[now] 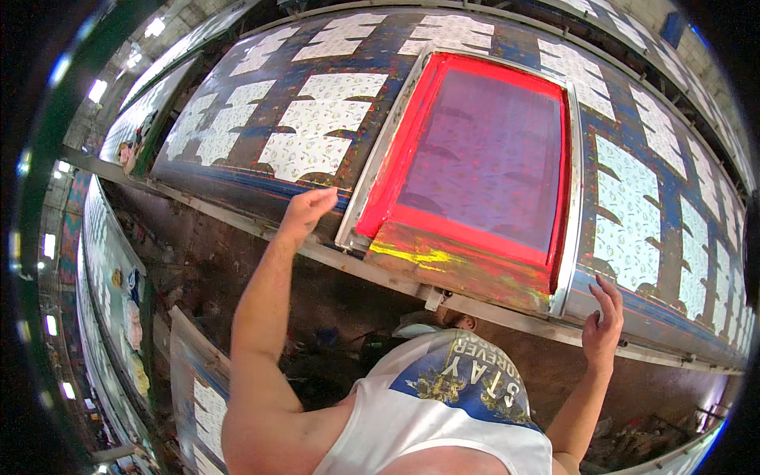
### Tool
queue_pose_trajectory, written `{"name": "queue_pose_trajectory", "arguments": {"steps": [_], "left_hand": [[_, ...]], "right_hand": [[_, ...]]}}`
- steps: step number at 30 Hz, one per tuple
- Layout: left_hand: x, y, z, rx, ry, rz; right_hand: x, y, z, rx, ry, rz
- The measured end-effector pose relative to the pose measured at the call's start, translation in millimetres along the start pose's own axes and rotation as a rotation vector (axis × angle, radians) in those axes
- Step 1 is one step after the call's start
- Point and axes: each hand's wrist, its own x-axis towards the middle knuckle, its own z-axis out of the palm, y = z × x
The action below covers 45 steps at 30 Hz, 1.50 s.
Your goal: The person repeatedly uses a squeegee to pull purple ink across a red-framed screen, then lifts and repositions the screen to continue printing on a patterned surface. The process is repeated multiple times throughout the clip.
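Observation:
A large screen-printing frame (576, 198) lies on the long printing table in front of me. Its metal rim surrounds a red border and a purple see-through mesh (483, 150), with fabric faintly visible beneath. Yellow and red ink smears the near strip (423, 257). My left hand (309, 212) hovers by the frame's lower left side, apart from it, fingers loosely bent and nothing in them. Beyond the lower right corner is my right hand (603, 321), its fingers curved and apart, also without anything in it.
White printed fabric pieces (324, 123) lie in rows on the dark, ink-stained table, with more (625, 210) right of the frame. A metal rail (491, 315) runs along the near edge. Other tables carrying fabric (111, 261) stand at the left.

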Motion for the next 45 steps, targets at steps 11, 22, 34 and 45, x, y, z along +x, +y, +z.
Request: {"name": "queue_pose_trajectory", "arguments": {"steps": [11,22,34,45], "left_hand": [[130.3,19.2,91.0,-0.289,0.387,0.161],[197.8,5.7,106.1,0.306,0.399,0.217],[196.4,-9.4,106.8,0.018,0.329,0.347],[198.3,59.5,116.2,-0.233,0.229,0.271]], "right_hand": [[22.9,35.6,62.5,0.232,0.083,0.4],[53.5,33.6,99.7,0.434,0.098,0.535],[80.8,11.1,97.0,0.359,0.085,0.676],[99.2,14.9,25.4,0.25,0.201,0.549]]}}
